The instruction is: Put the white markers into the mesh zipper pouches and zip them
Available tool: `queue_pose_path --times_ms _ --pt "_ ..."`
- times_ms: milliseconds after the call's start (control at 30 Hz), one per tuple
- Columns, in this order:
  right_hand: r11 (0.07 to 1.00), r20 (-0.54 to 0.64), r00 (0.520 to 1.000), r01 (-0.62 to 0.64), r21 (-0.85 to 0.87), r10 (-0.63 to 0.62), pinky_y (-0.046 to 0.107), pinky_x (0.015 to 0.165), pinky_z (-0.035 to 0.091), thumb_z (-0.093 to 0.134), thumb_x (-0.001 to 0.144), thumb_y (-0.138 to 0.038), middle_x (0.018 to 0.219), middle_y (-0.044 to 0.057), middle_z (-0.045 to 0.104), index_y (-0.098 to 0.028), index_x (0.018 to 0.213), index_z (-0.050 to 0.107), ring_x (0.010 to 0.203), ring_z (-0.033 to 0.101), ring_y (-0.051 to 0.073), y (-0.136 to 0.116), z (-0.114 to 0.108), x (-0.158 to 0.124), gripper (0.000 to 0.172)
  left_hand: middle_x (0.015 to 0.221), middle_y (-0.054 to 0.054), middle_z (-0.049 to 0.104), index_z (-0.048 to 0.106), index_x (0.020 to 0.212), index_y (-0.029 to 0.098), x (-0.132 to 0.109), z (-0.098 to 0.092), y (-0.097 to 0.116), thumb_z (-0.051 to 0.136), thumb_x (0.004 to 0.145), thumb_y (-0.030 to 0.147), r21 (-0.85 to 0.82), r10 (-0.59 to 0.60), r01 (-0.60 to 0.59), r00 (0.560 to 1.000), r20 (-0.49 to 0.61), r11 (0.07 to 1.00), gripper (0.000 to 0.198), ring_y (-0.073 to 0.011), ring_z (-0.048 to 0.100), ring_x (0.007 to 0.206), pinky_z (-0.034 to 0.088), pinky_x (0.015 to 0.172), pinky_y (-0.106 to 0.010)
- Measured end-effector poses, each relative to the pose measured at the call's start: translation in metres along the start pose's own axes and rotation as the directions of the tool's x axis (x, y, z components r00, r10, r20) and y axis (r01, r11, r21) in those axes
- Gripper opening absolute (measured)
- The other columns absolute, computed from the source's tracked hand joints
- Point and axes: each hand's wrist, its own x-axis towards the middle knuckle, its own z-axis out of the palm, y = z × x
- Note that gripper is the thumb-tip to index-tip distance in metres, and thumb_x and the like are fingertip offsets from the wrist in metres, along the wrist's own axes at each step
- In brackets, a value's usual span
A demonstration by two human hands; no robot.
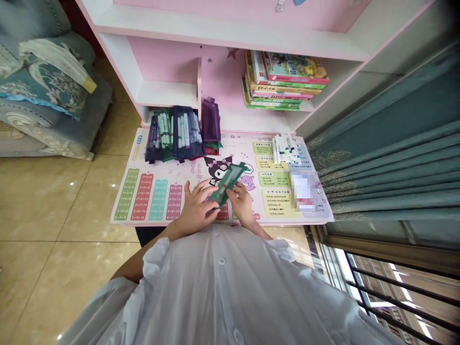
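A long green pen pouch (227,182) lies slanted over the desk mat (151,191), near the front edge. My left hand (197,203) grips its near end from the left, fingers curled on it. From the right, my right hand (241,201) pinches the same pouch. Several filled marker pouches (174,134) in dark blue and green stand in a row at the back left. A purple pouch (210,120) leans beside them. Loose white markers (285,148) lie in a bunch at the back right.
A stack of books (283,81) fills the pink shelf (223,33) above the desk. A sofa with cushions (43,81) stands at the left on a tiled floor. Teal curtains (388,158) and a barred window are at the right.
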Motion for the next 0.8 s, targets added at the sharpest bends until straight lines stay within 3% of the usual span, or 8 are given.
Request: queue_pose_path --times_ms 200,367,533,700,800 --pt "0.989 -0.017 0.989 0.148 0.018 -0.148 0.047 0.108 0.044 0.058 0.09 -0.042 0.13 0.013 0.065 -0.022 0.08 0.071 0.129 0.056 0.029 -0.008 -0.007 -0.001 0.025 0.135 -0.009 0.065 0.075 0.094 0.027 -0.006 -0.006 -0.007 0.069 0.086 0.056 -0.043 -0.142 0.143 0.99 0.026 0.989 0.03 -0.0368 0.042 0.143 0.012 0.12 -0.068" --pt "0.945 0.074 0.944 0.317 0.074 -0.322 0.047 0.113 0.044 0.059 0.093 -0.045 0.133 0.012 0.064 -0.023 0.084 0.073 0.134 0.055 0.028 -0.03 -0.004 0.004 0.028 0.146 -0.012 0.056 0.069 0.118 0.027 -0.015 -0.02 -0.019 0.055 0.093 0.054 -0.045 -0.323 0.321 0.946 -0.027 0.946 0.04 -0.0372 0.03 0.151 0.019 0.118 -0.067" --pt "0.899 0.172 0.886 0.405 0.167 -0.431 0.046 0.112 0.046 0.057 0.095 -0.052 0.132 0.01 0.064 -0.024 0.08 0.071 0.132 0.057 0.027 -0.054 0.011 0.011 0.034 0.142 -0.011 0.059 0.072 0.102 0.026 -0.015 -0.031 -0.026 0.051 0.097 0.046 -0.053 -0.506 0.503 0.859 -0.078 0.862 0.03 -0.0358 0.033 0.151 0.019 0.12 -0.068" --pt "0.889 0.244 0.86 0.404 0.215 -0.449 0.043 0.109 0.048 0.056 0.094 -0.06 0.13 0.01 0.066 -0.024 0.079 0.071 0.128 0.06 0.026 -0.069 0.031 0.028 0.042 0.133 -0.009 0.066 0.068 0.081 0.023 -0.011 -0.039 -0.043 0.051 0.096 0.047 -0.207 -0.541 0.507 0.823 -0.171 0.837 0.033 -0.0306 0.043 0.145 0.034 0.12 -0.056" --pt "0.891 0.251 0.856 0.423 0.164 -0.452 0.044 0.109 0.048 0.057 0.093 -0.059 0.128 0.01 0.067 -0.024 0.081 0.072 0.127 0.06 0.027 -0.076 0.045 0.05 0.041 0.128 -0.008 0.068 0.065 0.075 0.023 0.0 -0.046 -0.058 0.054 0.095 0.048 -0.203 -0.535 0.497 0.809 -0.243 0.844 0.034 -0.0293 0.046 0.143 0.035 0.12 -0.052"
